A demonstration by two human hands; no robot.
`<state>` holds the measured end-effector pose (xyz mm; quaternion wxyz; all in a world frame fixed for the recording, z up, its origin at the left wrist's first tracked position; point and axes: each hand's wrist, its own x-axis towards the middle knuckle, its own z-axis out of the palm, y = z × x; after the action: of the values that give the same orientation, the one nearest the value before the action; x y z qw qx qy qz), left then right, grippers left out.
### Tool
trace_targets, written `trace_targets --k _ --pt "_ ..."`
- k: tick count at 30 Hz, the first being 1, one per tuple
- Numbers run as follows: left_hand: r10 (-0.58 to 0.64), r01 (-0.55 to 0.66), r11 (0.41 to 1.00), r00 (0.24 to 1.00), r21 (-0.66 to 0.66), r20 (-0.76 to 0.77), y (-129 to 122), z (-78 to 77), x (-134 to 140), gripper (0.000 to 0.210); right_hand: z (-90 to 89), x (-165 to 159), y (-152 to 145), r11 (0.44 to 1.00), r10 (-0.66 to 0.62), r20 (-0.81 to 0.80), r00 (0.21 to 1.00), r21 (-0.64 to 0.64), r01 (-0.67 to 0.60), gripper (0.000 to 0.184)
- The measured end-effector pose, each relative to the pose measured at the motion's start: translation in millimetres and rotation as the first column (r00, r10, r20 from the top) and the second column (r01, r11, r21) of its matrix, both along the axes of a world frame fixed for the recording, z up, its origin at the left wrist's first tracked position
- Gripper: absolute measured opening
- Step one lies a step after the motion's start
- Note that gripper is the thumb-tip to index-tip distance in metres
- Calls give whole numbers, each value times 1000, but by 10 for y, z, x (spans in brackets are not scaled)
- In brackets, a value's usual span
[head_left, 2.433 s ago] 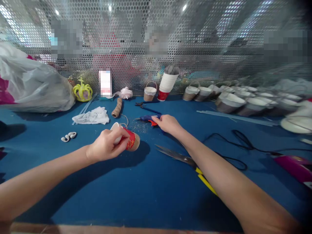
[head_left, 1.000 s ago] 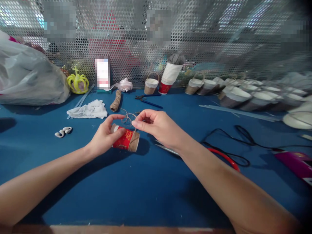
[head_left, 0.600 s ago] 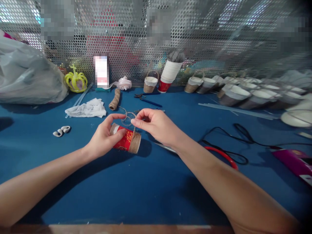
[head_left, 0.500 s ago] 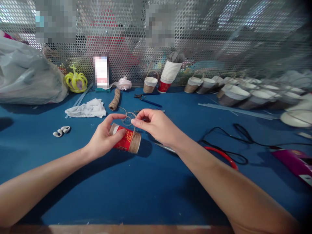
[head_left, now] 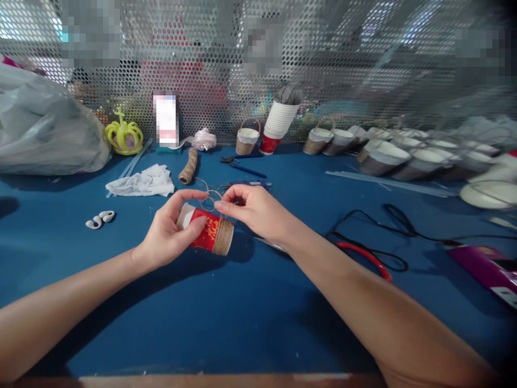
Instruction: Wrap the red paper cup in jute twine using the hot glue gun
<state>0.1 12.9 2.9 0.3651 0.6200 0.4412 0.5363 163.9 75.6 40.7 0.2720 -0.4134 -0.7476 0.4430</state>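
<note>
- While the left hand (head_left: 169,231) curls around the red cup (head_left: 197,231), thumb pressed along its printed side, the cup lies tipped over near the middle of the blue table (head_left: 226,323), rim to the left and base to the right; whether it touches the tabletop, I cannot tell.
- The right hand (head_left: 254,213) has thumb and forefinger together, seemingly pinched on the loose twine (head_left: 213,192) just above the wound band (head_left: 223,237) at the cup's base end.
- If that pinch slackens, the outer turns of the band could spring loose or slide off the base.
- The loops of twine between the two hands may snag on the left forefinger or knot up if drawn in quickly.
- A hard tug could drag the twine roll (head_left: 188,166) behind, should the strand prove to run unbroken to it.
- Squeezing the cup too firmly might dent its wall, leaving the turns uneven.
- The glue gun (head_left: 252,184) lies just behind the right hand, and a scissor blade (head_left: 272,245) shows beside the right wrist; a careless backward sweep could knock either one.
</note>
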Motion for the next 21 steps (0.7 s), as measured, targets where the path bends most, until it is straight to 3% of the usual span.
trace_targets --k 21 --pt "42 -32 990 997 141 -72 -47 4 7 25 -11 -5 -27 992 21 0 1000 -127 -21 31"
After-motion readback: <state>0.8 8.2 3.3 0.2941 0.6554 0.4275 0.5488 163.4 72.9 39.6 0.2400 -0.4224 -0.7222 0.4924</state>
